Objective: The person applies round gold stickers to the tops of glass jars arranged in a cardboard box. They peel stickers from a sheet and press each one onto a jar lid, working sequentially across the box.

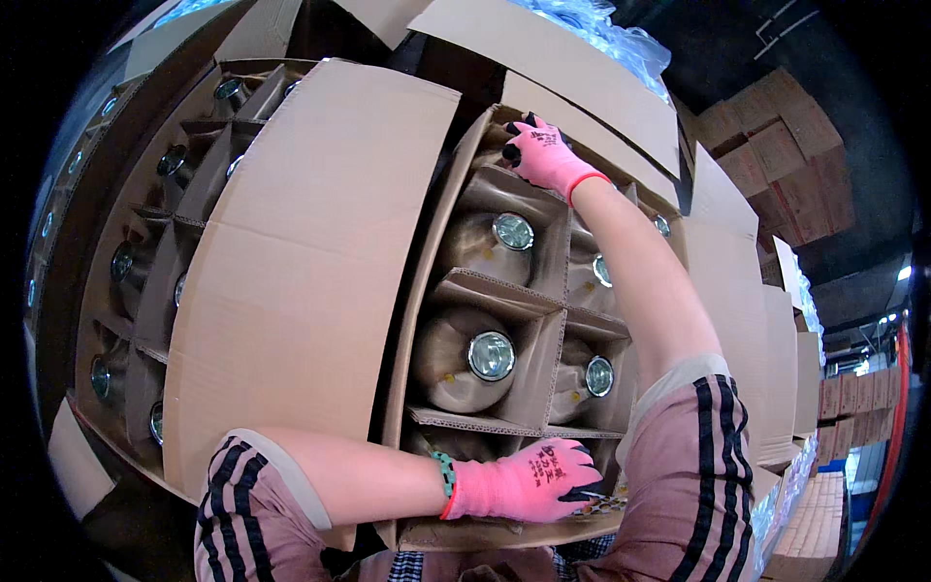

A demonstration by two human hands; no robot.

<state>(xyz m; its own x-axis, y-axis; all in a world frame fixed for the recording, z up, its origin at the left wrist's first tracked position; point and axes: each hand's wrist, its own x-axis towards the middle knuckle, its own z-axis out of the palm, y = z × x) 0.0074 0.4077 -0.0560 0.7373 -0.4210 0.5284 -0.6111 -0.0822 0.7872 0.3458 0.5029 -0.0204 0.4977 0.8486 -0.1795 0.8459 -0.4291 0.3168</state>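
Before me an open cardboard box (pixel 412 320) is split by cardboard dividers (pixel 529 383). Its compartments hold rounded, brownish glass bottles (pixel 456 373) with shiny silvery round tops. Both my hands wear pink gloves with black fingertips. My right hand (pixel 545 158) reaches to the box's far left corner, its fingers curled down into a compartment; whatever they grip is hidden beneath the glove. Across the near end lies my left hand (pixel 529 482), pointing right, fingers bent down over the near compartments. What sits under its palm cannot be seen.
A wide cardboard flap (pixel 310 262) stands between this box and another divided box of bottles (pixel 126 262) on the left. More flaps (pixel 722 320) rise on the right. Clear plastic wrap (pixel 601 34) lies at the back. Stacked brown cartons (pixel 776 150) stand farther off, right.
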